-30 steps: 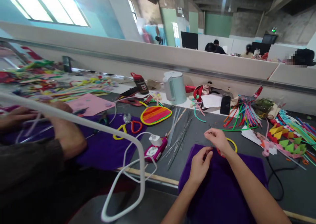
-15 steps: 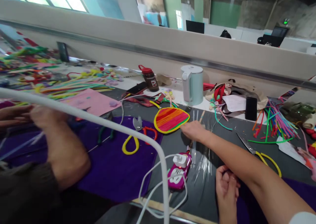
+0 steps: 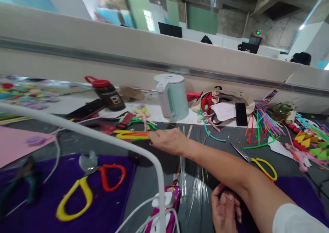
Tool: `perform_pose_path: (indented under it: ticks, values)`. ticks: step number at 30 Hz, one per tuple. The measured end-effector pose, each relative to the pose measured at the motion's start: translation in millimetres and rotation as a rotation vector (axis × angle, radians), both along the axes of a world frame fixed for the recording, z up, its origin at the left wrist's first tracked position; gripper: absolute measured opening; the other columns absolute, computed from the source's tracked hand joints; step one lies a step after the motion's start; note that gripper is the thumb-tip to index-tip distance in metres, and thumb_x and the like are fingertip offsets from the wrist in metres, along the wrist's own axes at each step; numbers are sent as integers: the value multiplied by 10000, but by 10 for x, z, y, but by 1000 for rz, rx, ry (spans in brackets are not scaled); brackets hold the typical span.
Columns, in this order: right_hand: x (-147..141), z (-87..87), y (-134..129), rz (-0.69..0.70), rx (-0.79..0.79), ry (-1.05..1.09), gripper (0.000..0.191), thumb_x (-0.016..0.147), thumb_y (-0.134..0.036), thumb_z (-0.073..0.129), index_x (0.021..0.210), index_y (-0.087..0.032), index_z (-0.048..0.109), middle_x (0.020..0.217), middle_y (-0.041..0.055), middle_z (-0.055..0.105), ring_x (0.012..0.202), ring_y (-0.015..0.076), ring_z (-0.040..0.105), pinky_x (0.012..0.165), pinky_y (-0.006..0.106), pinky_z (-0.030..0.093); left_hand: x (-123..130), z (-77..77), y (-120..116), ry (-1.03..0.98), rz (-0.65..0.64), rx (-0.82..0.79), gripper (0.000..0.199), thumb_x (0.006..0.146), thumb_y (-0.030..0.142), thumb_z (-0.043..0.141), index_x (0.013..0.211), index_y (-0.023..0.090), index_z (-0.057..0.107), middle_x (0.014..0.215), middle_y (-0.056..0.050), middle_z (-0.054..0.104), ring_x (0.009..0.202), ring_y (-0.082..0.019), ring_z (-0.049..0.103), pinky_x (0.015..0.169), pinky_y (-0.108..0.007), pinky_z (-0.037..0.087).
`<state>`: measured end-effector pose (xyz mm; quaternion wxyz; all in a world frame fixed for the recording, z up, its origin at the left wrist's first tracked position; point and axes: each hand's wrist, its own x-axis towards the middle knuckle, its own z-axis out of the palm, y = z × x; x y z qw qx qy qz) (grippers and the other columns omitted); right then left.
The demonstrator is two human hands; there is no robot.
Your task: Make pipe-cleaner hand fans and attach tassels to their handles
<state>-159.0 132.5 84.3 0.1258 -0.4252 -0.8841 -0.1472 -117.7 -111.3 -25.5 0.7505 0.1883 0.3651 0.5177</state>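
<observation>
My right hand reaches left across the dark table, fingers closed on one end of a flat woven oval with a yellow rim. The oval shows nearly edge-on, with red, pink and yellow strands. Below my right forearm, at the bottom edge, my left hand rests palm up. Its fingers are loosely curled and apart, with nothing visible in them. Clear thin strips lie between the two hands. A pair of scissors with yellow handles lies right of my right forearm.
Red-and-yellow-handled scissors and pliers lie on purple cloth at left. A white cable arches across the front. Behind stand a kettle and a bottle. A magenta power strip sits in front; pipe cleaners lie right.
My right hand has drawn the oval off its flat position; it now appears edge-on. The view has swung right, so the co-worker's arms at the left are out of sight.
</observation>
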Motion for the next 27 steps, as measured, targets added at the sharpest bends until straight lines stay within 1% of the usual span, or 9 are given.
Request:
perform_pose_path:
  ticks: [2, 5, 9, 13, 15, 18, 23, 25, 27]
  values:
    - [199, 301, -110, -97, -10, 154, 184, 972, -240, 406, 1099, -181, 526, 1022, 68, 693, 860, 198, 669, 628, 272, 512, 29, 83, -11, 36, 72, 28, 537, 699, 513, 758, 1077, 221, 514, 590, 42, 553, 380, -62, 421, 350, -144, 277]
    - [586, 724, -426, -285, -75, 416, 122, 918, -281, 483, 969, -203, 562, 841, 15, 691, 751, 174, 645, 631, 246, 455, 35, 184, 0, 62, 99, 66, 510, 687, 459, 781, 1057, 205, 539, 640, 33, 584, 436, -74, 470, 376, -153, 351]
    - [1160, 974, -1108, -313, -55, 737, 33, 817, -231, 545, 804, -201, 548, 675, -35, 595, 603, 118, 550, 565, 201, 382, 21, 271, 46, 90, 108, 118, 500, 680, 396, 806, 1069, 195, 565, 774, -3, 645, 575, -105, 560, 483, -185, 469]
    - [1707, 836, -1865, -229, 122, 921, 56, 833, -226, 514, 810, -195, 555, 636, -47, 552, 506, 86, 460, 517, 192, 347, 34, 364, 116, 35, 131, 174, 437, 730, 373, 771, 1086, 189, 598, 839, -17, 662, 584, -100, 567, 505, -189, 489]
    - [1984, 706, -2202, -196, 188, 955, 82, 867, -225, 498, 836, -195, 569, 643, -45, 551, 489, 81, 443, 510, 193, 349, 58, 424, 163, -87, -30, 131, 364, 798, 384, 702, 1079, 168, 619, 767, -24, 648, 528, -101, 547, 460, -193, 470]
    - [2396, 511, -2602, -202, 296, 1015, 96, 906, -239, 511, 904, -197, 596, 681, -29, 572, 528, 94, 478, 530, 204, 371, 133, 522, 224, -309, -404, -20, 258, 857, 352, 625, 952, 116, 670, 671, -29, 613, 449, -79, 517, 398, -165, 428]
    - [2929, 293, -2897, -357, 429, 1317, 229, 939, -398, 497, 878, -204, 601, 717, 0, 585, 624, 140, 539, 590, 244, 432, 338, 691, 164, -345, -690, -85, 366, 841, 508, 602, 853, 154, 694, 630, -51, 654, 395, -109, 534, 331, -188, 422]
    - [3081, 268, -2911, -322, 391, 1429, 308, 934, -480, 481, 877, -204, 604, 733, 6, 590, 645, 149, 551, 605, 254, 443, 423, 744, 59, -249, -761, -146, 428, 789, 583, 632, 901, 175, 698, 671, -82, 691, 474, -174, 616, 337, -226, 463]
    - [3216, 271, -2901, -264, 337, 1527, 343, 918, -523, 492, 882, -204, 611, 735, 6, 593, 638, 149, 551, 596, 253, 441, 507, 779, -67, -179, -741, -97, 393, 732, 514, 722, 941, 182, 693, 715, -86, 711, 494, -196, 634, 341, -250, 487]
